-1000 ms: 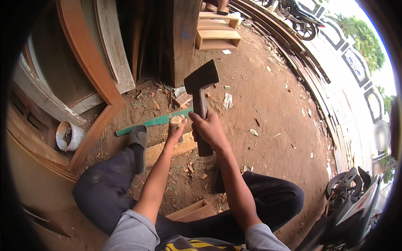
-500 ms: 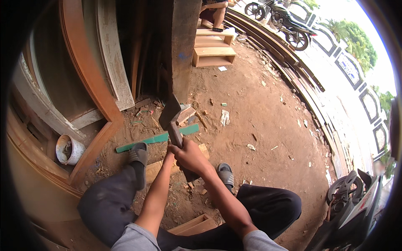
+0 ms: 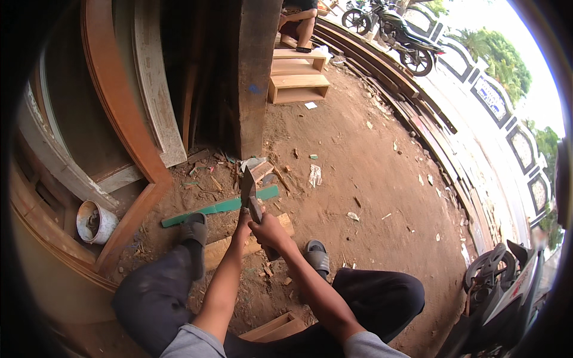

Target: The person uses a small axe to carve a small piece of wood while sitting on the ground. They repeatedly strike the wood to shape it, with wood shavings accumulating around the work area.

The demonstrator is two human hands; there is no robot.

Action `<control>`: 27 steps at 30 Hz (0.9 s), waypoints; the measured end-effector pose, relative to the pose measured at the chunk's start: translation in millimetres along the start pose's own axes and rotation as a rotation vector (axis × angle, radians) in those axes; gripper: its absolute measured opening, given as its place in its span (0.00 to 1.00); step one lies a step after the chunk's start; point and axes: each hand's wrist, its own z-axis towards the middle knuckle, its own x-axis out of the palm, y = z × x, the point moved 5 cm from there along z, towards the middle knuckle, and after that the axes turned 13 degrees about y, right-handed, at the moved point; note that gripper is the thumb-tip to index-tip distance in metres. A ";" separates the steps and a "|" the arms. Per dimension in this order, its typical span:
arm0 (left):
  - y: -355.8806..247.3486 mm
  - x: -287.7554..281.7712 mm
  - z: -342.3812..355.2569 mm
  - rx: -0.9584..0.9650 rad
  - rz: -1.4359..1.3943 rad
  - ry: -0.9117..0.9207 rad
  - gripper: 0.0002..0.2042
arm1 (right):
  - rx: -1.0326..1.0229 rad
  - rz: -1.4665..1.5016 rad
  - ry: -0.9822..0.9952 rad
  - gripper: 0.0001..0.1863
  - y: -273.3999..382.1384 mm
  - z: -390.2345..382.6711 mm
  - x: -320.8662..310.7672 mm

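Note:
My right hand [image 3: 268,230] is closed round the dark wooden handle of a broad-bladed hatchet [image 3: 249,188], its blade now low and seen nearly edge-on. Close on its left, my left hand [image 3: 242,225] is closed just under the blade; what it holds is mostly hidden by the hatchet. Both are above a pale plank [image 3: 218,250] lying between my sandalled feet, with a green board [image 3: 209,212] just beyond and wood chips around. A small wooden box [image 3: 271,328] lies below my arms.
Door frames [image 3: 137,137] and a white bucket [image 3: 95,222] are at left, beside a wooden post [image 3: 252,77]. Ahead are wooden boxes [image 3: 298,79] and a seated person [image 3: 301,27]. Stacked planks [image 3: 406,101] line the right; motorcycles stand top right [image 3: 412,42] and lower right [image 3: 501,292].
The hatchet has swung down from upright, its blade turning edge-on, and both my hands are closer together. The pale frayed piece seen in my left hand earlier is now mostly hidden.

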 end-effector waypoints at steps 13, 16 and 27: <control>-35.0 16.8 6.9 0.241 -0.256 0.016 0.18 | -0.400 0.233 -0.193 0.17 102.7 -64.0 -51.6; -15.5 7.4 11.4 0.065 -0.220 0.073 0.17 | -0.395 0.084 -0.382 0.16 84.7 -46.7 -35.7; -1.1 -8.3 -8.0 -0.127 -0.008 -0.048 0.18 | 0.012 0.124 0.087 0.20 21.3 -22.0 -11.8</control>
